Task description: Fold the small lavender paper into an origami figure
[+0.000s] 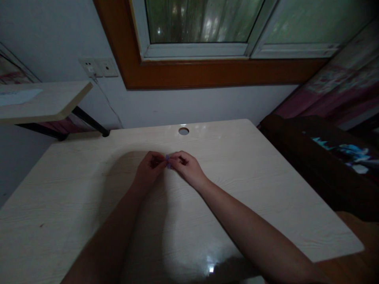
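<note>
Between my fingertips is a small purple piece [168, 157], too small and dim for me to tell its kind. My left hand [149, 167] pinches it from the left with thumb and fingers. From the right, my right hand [186, 165] grips it in the same way, so the two hands nearly touch. Most of the piece is hidden by the fingers; bits of purple show above and below them. Both hands are over the pale wooden table [237, 157], toward its far side.
A round cable hole [184, 131] lies near the table's back edge. On the left a raised shelf [44, 106] stands on black legs, with paper on it. A cord hangs from the wall socket [94, 68]. Behind is a window [201, 23]; dark furniture [319, 157] stands at the right.
</note>
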Tool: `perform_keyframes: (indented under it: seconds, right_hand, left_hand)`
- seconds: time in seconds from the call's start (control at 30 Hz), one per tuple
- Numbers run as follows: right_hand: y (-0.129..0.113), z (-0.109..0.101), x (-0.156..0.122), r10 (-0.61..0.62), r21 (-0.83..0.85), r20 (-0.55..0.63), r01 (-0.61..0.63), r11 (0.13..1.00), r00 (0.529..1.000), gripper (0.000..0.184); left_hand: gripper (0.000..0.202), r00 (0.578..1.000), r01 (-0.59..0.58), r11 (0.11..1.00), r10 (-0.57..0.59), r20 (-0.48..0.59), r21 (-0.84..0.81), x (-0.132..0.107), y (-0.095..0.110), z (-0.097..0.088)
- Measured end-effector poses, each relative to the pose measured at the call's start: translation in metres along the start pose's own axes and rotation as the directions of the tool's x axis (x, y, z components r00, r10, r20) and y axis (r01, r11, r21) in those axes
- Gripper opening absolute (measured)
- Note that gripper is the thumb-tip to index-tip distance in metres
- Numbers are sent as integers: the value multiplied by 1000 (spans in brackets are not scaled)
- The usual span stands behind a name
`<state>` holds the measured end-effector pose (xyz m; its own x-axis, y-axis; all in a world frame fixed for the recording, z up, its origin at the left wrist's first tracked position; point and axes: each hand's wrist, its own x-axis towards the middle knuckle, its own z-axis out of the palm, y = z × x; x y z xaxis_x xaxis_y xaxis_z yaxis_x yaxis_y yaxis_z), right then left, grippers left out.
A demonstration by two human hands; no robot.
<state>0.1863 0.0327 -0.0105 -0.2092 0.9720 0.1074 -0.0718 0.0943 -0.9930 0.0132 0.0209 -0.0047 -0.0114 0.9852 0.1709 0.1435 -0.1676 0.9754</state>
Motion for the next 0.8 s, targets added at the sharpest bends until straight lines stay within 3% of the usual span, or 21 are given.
perform_keyframes:
  seconds: [0.3,0.8]
  right_hand:
    - [6,-3,1,-15,-70,33,17,997,999,22]
    - [8,-3,3,42,26,12,-43,999,999,23]
  left_hand:
    - [32,1000,21,999,-21,1,-33,1,-3,-1]
    - [35,994,105,986,-102,29,-129,3,-1,-1]
